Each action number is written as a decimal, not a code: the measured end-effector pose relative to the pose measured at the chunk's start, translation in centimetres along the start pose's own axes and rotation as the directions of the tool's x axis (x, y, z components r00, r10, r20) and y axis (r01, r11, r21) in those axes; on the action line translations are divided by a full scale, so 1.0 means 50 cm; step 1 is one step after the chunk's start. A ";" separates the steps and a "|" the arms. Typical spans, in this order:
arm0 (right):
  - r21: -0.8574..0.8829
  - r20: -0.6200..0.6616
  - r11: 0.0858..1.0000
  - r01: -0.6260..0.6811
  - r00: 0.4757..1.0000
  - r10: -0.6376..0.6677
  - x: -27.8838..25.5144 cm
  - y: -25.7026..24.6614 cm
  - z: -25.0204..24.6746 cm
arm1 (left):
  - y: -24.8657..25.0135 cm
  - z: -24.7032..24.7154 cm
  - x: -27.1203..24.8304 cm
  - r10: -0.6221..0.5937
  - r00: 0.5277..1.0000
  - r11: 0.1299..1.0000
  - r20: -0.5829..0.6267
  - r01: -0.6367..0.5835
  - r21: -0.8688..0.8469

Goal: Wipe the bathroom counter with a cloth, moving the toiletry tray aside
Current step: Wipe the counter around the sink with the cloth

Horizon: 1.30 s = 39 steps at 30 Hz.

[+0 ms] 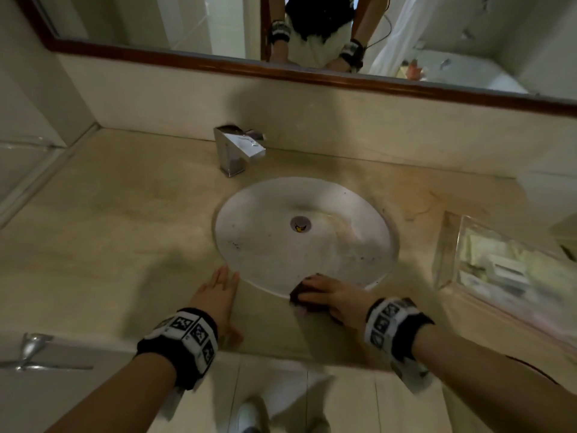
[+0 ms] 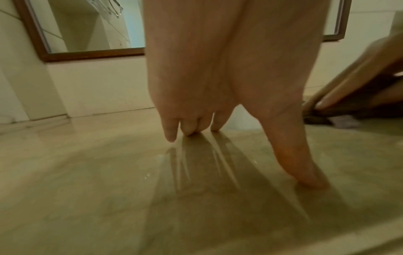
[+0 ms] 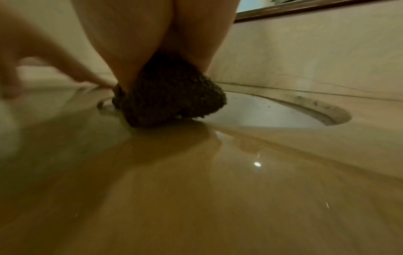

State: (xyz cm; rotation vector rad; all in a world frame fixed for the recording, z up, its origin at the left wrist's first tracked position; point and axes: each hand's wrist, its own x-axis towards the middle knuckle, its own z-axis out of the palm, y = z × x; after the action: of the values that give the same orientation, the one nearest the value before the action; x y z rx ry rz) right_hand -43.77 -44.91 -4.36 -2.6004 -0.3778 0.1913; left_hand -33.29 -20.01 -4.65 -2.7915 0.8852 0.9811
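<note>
My right hand (image 1: pixel 334 296) holds a dark, wadded cloth (image 1: pixel 296 296) against the beige stone counter (image 1: pixel 125 229), at the sink's front rim. In the right wrist view the cloth (image 3: pixel 172 96) bulges out from under the right hand (image 3: pixel 152 34), touching the wet, shiny surface. My left hand (image 1: pixel 218 295) lies flat on the counter just left of the sink, with straight fingers. Its fingertips (image 2: pixel 172 138) touch the stone. The clear toiletry tray (image 1: pixel 499 267) stands at the far right with small packets inside, apart from both hands.
A round white sink (image 1: pixel 249 214) with dark specks takes up the counter's middle, with a chrome faucet (image 1: pixel 239 148) behind it. A wood-framed mirror (image 1: pixel 187 23) runs along the back wall. A metal handle (image 1: pixel 31 351) shows below the counter's front edge at the left.
</note>
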 end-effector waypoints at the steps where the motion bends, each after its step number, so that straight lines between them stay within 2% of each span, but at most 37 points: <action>1: -0.031 0.004 0.999 -0.024 1.000 0.024 0.008 0.006 -0.017 | 0.012 0.004 -0.005 0.019 1.000 1.000 -0.016 -0.019 -0.018; 3: -0.073 -0.021 0.996 -0.045 0.999 0.043 -0.009 0.031 -0.038 | 0.046 0.016 -0.016 0.083 0.995 0.995 -0.054 -0.085 -0.047; 5: -0.113 -0.002 0.993 -0.013 1.000 0.013 -0.050 0.051 -0.054 | 0.089 0.032 -0.024 0.137 0.989 0.989 -0.060 -0.140 -0.055; 7: -0.274 0.041 0.947 0.166 0.986 -0.160 -0.094 0.042 -0.058 | 0.129 0.047 -0.023 0.141 0.989 0.988 -0.053 -0.144 -0.052; 9: -0.361 0.157 0.863 0.354 0.935 -0.318 -0.136 0.033 -0.041 | 0.153 0.051 -0.019 0.115 0.992 0.992 -0.049 -0.117 -0.040; 11: -0.303 0.217 0.810 0.501 0.864 -0.453 -0.175 0.039 -0.002 | 0.159 0.049 -0.015 0.089 0.995 0.996 -0.045 -0.090 -0.024; 13: -0.277 0.288 0.780 0.561 0.823 -0.490 -0.202 0.047 0.018 | 0.161 0.043 -0.014 0.075 0.997 0.997 -0.035 -0.076 -0.010; 17: -0.239 0.356 0.756 0.609 0.779 -0.516 -0.200 0.066 0.015 | 0.168 0.038 -0.010 0.045 0.999 0.999 -0.027 -0.046 -0.025; 21: -0.165 0.307 0.733 0.660 0.741 -0.597 -0.159 0.090 0.022 | 0.167 0.046 -0.005 0.035 0.999 0.999 -0.032 -0.036 -0.038; 25: -0.235 0.321 0.712 0.662 0.744 -0.586 -0.122 0.110 0.022 | 0.166 0.048 -0.003 0.032 0.999 0.998 -0.038 -0.034 -0.049; 28: -0.224 0.297 0.818 0.529 0.837 -0.460 -0.074 0.120 -0.002 | 0.167 0.048 -0.003 0.020 0.999 0.997 -0.045 -0.023 -0.068; 30: -0.227 0.250 0.890 0.394 0.907 -0.338 -0.049 0.111 -0.031 | 0.168 0.048 -0.002 0.018 0.998 0.997 -0.058 -0.023 -0.075; 31: -0.250 0.213 0.915 0.315 0.940 -0.266 -0.045 0.114 -0.044 | 0.169 0.047 -0.003 0.020 0.998 0.997 -0.064 -0.025 -0.077; 33: -0.311 0.158 0.927 0.209 0.973 -0.166 -0.062 0.120 -0.074 | 0.169 0.046 -0.003 0.021 0.997 0.996 -0.069 -0.026 -0.084; 34: -0.305 0.124 0.934 0.187 0.980 -0.156 -0.080 0.122 -0.082 | 0.169 0.045 -0.003 0.021 0.997 0.996 -0.069 -0.027 -0.086; 35: -0.289 0.074 0.933 0.215 0.976 -0.202 -0.102 0.120 -0.085 | 0.168 0.045 -0.001 0.022 0.997 0.996 -0.069 -0.028 -0.084; 36: -0.303 0.082 0.911 0.278 0.960 -0.266 -0.129 0.117 -0.085 | 0.167 0.046 -0.001 0.024 0.997 0.996 -0.069 -0.029 -0.079; 38: -0.358 0.193 0.827 0.433 0.901 -0.388 -0.187 0.129 -0.067 | 0.168 0.047 -0.001 0.022 0.998 0.997 -0.066 -0.026 -0.071; 39: -0.325 0.249 0.804 0.499 0.865 -0.436 -0.217 0.138 -0.052 | 0.168 0.047 -0.001 0.018 0.998 0.997 -0.064 -0.023 -0.069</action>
State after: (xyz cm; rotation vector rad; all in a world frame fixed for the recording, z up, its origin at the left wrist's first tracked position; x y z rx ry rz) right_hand -51.96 -55.11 -4.85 -2.7631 -1.2154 0.1672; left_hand -39.13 -26.45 -5.36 -2.8924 0.9062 0.9493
